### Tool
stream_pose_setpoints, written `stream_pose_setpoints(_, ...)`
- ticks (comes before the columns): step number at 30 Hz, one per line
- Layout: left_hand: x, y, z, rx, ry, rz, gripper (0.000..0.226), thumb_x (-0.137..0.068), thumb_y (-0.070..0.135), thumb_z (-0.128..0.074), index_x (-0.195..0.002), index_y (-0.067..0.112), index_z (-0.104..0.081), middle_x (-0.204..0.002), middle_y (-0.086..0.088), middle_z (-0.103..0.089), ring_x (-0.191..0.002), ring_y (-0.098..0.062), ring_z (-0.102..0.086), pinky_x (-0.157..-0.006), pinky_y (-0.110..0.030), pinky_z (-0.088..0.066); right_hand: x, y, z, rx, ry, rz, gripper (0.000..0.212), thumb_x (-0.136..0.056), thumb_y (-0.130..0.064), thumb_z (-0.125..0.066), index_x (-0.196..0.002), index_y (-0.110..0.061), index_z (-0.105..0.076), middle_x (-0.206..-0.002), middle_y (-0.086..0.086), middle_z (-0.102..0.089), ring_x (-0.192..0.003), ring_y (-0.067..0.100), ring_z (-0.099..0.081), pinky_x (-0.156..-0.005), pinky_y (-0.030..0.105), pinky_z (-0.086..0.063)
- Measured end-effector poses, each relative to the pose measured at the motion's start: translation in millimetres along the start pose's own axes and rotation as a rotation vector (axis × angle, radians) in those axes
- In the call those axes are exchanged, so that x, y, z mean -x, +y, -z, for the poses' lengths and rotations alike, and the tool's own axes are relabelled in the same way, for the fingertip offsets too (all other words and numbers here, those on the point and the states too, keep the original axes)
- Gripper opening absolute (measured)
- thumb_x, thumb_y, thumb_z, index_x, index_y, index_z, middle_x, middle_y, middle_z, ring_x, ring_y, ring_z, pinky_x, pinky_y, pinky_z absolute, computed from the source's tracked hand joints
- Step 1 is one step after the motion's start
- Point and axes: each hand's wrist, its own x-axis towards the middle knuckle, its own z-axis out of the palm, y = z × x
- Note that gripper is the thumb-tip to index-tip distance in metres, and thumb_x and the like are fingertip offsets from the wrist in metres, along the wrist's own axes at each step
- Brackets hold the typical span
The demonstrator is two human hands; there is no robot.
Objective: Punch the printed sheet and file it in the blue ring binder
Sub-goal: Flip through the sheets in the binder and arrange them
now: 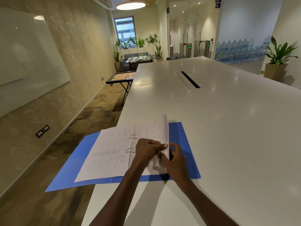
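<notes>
— Two hands on one sheet, is that right?

— Yes. The left hand (147,148) pinches the near edge of the sheet (165,136) between thumb and fingers, and the sheet stands nearly on edge over the right half of the binder. The right hand (175,158) is just beside it, fingers curled toward the paper's lower edge; whether it truly grips or only steadies, I cannot tell.

— Where is the binder?

— The binder (184,144) lies open and flat at the near left corner of the worktop (228,119), its left cover hanging out past the worktop's edge. The two rings (132,137) sit at the spine, just left of the left hand, with filed pages (110,154) spread to their left.

— Which step, then?

— Filing, I judge. No punch is in view, and I cannot make out holes in the sheet, so whether punching is done is unclear. It may equally be a filed page being turned.

— What does the next move call for?

— Laying the sheet's holed edge over both rings and pressing it down, the rings opened first if they are closed; I cannot see which.

— Anything in the way?

— Little. The overhanging cover could tip under pressure. Farther off there is a cable slot (190,79) in the worktop and a plant (280,54).
</notes>
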Motion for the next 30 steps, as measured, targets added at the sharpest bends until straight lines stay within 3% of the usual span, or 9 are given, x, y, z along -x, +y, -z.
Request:
stream_pose_setpoints(4, 3, 3, 6, 0.097, 0.061, 0.007, 0.011, -0.073, 0.024, -0.082, -0.068, 0.023, -0.073, -0.066, 0.008, -0.072, -0.061, -0.009, -0.068, -0.057, -0.021, -0.055, 0, -1, 1, -0.057, 0.006, -0.034, 0.057, -0.089, -0.034, -0.063, -0.136, -0.019, -0.035, -0.118, -0.002, -0.060, -0.081, 0.004, -0.058, -0.051, 0.005, -0.047)
stream_pose_setpoints(8, 0, 5, 18, 0.083, 0.132, 0.032, 0.010, -0.078, 0.029, -0.079, -0.079, 0.020, -0.073, -0.088, 0.001, -0.073, -0.082, -0.022, -0.070, -0.071, -0.035, -0.057, -2, 1, -1, -0.086, 0.029, -0.069, 0.049, -0.096, -0.039, -0.049, -0.137, -0.020, -0.032, -0.121, 0.003, -0.062, -0.084, 0.004, -0.060, -0.054, 0.012, -0.049)
stream_pose_setpoints(15, 5, 20, 60, 0.067, 0.250, -0.016, 0.018, -0.081, 0.032, -0.076, -0.091, 0.017, -0.075, -0.088, -0.003, -0.074, -0.080, -0.024, -0.071, -0.072, -0.038, -0.060, -1, 0, 0, -0.110, 0.039, -0.082, 0.044, -0.099, -0.036, -0.045, -0.137, -0.017, -0.032, -0.084, -0.015, -0.058, -0.073, 0.001, -0.059, -0.047, 0.011, -0.045)
stream_pose_setpoints(17, 5, 25, 76, 0.082, 0.293, -0.014, 0.020, -0.081, 0.032, -0.076, -0.094, 0.017, -0.074, -0.089, -0.004, -0.074, -0.078, -0.023, -0.070, -0.065, -0.033, -0.056, 0, -1, 0, -0.124, 0.035, -0.082, 0.043, -0.099, -0.033, -0.045, -0.138, -0.017, -0.032, -0.080, -0.012, -0.059, -0.068, 0.002, -0.060, -0.045, 0.010, -0.044)
stream_pose_setpoints(20, 6, 31, 103, 0.092, 0.364, 0.000, 0.023, -0.078, 0.033, -0.079, -0.094, 0.017, -0.075, -0.087, -0.004, -0.073, -0.069, -0.018, -0.064, -0.054, -0.023, -0.044, 0, -1, 0, -0.123, 0.041, -0.078, 0.043, -0.099, -0.032, -0.045, -0.137, -0.016, -0.033, -0.079, -0.006, -0.061, -0.066, 0.003, -0.061, -0.044, 0.010, -0.043)
stream_pose_setpoints(24, 11, 35, 133, 0.127, 0.422, -0.019, 0.021, -0.079, 0.028, -0.079, -0.095, 0.016, -0.076, -0.086, -0.009, -0.074, -0.058, -0.015, -0.062, -0.046, -0.020, -0.043, -1, 1, -1, -0.123, 0.048, -0.077, 0.043, -0.098, -0.034, -0.046, -0.136, -0.017, -0.036, -0.076, -0.005, -0.062, -0.066, 0.008, -0.060, -0.046, 0.011, -0.044)
stream_pose_setpoints(26, 17, 36, 144, 0.146, 0.448, -0.033, 0.016, -0.081, 0.024, -0.077, -0.094, 0.015, -0.076, -0.084, -0.009, -0.074, -0.059, -0.015, -0.066, -0.051, -0.022, -0.048, -1, 2, -1, -0.123, 0.043, -0.081, 0.043, -0.098, -0.036, -0.046, -0.136, -0.019, -0.035, -0.086, -0.003, -0.064, -0.078, 0.009, -0.062, -0.048, 0.012, -0.044)
stream_pose_setpoints(28, 21, 35, 153, 0.139, 0.490, -0.061, 0.009, -0.082, 0.020, -0.076, -0.090, 0.016, -0.074, -0.078, -0.005, -0.071, -0.048, -0.003, -0.062, -0.044, -0.015, -0.045, -1, 2, -1, -0.118, 0.038, -0.081, 0.044, -0.098, -0.037, -0.045, -0.137, -0.021, -0.034, -0.102, -0.001, -0.065, -0.090, 0.010, -0.062, -0.051, 0.012, -0.043)
stream_pose_setpoints(30, 22, 31, 163, 0.104, 0.546, -0.069, 0.012, -0.082, 0.018, -0.076, -0.094, 0.018, -0.074, -0.077, -0.002, -0.069, -0.046, -0.003, -0.059, -0.041, -0.015, -0.042, -1, 1, -1, -0.114, 0.032, -0.078, 0.045, -0.098, -0.037, -0.045, -0.138, -0.020, -0.034, -0.107, -0.002, -0.064, -0.087, 0.006, -0.059, -0.052, 0.013, -0.043)
